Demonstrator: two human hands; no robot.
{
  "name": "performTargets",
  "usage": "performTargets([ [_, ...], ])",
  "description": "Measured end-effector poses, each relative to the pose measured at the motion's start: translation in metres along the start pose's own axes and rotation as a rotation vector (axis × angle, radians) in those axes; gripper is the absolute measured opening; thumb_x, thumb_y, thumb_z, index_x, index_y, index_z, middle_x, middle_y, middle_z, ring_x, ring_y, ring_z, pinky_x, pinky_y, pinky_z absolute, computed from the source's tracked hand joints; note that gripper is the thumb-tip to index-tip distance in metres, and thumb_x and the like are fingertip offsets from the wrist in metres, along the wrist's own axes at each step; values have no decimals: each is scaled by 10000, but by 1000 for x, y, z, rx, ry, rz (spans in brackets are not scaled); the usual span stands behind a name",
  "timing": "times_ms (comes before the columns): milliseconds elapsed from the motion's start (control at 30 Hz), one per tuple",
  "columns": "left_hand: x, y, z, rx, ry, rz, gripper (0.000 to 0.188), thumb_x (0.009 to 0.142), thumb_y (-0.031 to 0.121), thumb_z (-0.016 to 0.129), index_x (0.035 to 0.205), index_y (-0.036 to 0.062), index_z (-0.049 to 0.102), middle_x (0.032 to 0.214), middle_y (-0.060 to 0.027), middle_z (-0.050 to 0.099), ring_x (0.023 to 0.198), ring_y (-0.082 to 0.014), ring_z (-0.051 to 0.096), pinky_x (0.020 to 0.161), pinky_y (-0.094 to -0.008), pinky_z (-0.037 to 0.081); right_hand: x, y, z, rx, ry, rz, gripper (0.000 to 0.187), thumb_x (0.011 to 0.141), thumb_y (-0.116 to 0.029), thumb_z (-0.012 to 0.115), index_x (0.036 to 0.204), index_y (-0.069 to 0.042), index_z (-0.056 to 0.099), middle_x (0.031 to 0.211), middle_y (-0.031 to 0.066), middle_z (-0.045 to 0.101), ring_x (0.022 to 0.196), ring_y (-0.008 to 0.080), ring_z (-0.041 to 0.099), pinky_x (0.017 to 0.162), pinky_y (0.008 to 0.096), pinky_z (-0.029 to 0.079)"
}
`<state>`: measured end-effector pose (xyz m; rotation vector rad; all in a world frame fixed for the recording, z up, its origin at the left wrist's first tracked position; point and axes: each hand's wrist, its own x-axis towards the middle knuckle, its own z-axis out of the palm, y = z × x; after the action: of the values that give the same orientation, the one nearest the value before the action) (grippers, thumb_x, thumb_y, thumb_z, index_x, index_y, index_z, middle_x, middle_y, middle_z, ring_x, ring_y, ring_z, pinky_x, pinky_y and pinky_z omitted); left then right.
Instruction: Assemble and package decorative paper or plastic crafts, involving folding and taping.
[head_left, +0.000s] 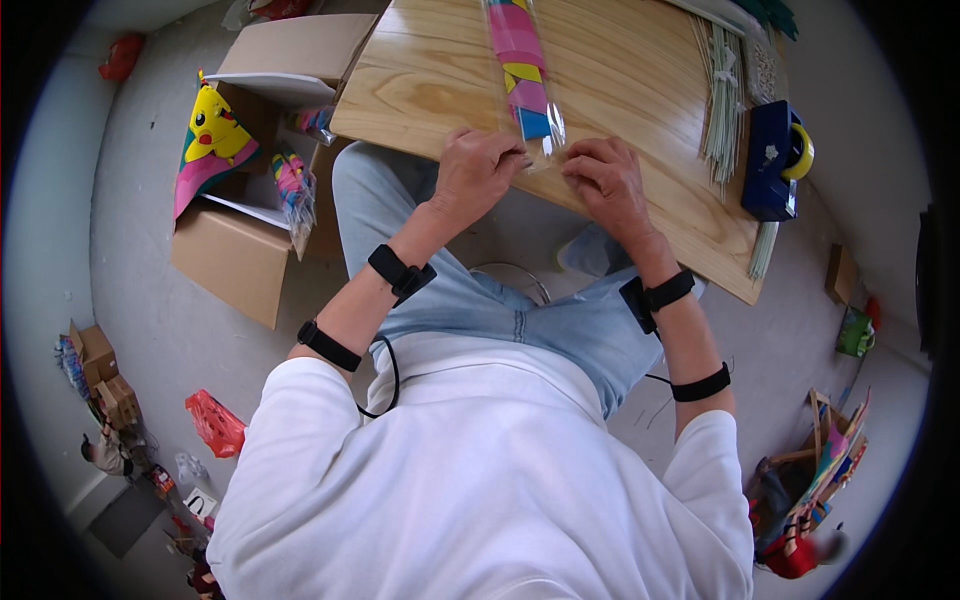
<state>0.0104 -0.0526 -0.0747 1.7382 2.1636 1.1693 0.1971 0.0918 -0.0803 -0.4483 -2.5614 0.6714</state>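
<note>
Head view: the left hand point(475, 172) and right hand point(608, 187) each appear to pinch the near end of a clear sleeve point(552, 122); the folded colourful item point(525, 88) lies inside, over the table point(420, 85). Probable step: dressing the sleeve's end. Next move calls for even fingertip tension.

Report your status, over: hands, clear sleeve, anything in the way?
Left hand, right hand at near end of clear sleeve. Colourful strip inside. Tape dispenser rightward, not blocking.
</note>
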Motion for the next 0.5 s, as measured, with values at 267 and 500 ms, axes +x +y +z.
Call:
performTargets([
  [267, 5, 2, 1, -117, -69, -89, 186, 760, 104, 777, 910, 31, 692, 732, -82, 631, 680, -232, 620, 686, -352, 513, -1, -2, 1, -7, 12, -14, 98, 765, -84, 724, 850, -132, 716, 1038, -21, 693, 985, 250, 592, 927, 399, 451],
  [500, 0, 2, 9, 83, -23, 83, 231, 712, 129, 772, 913, 71, 673, 794, -76, 610, 797, -296, 635, 880, -412, 489, -1, -1, 1, -6, 11, -37, 101, 767, -76, 720, 852, -130, 715, 1039, -19, 693, 976, 254, 594, 925, 400, 454],
])
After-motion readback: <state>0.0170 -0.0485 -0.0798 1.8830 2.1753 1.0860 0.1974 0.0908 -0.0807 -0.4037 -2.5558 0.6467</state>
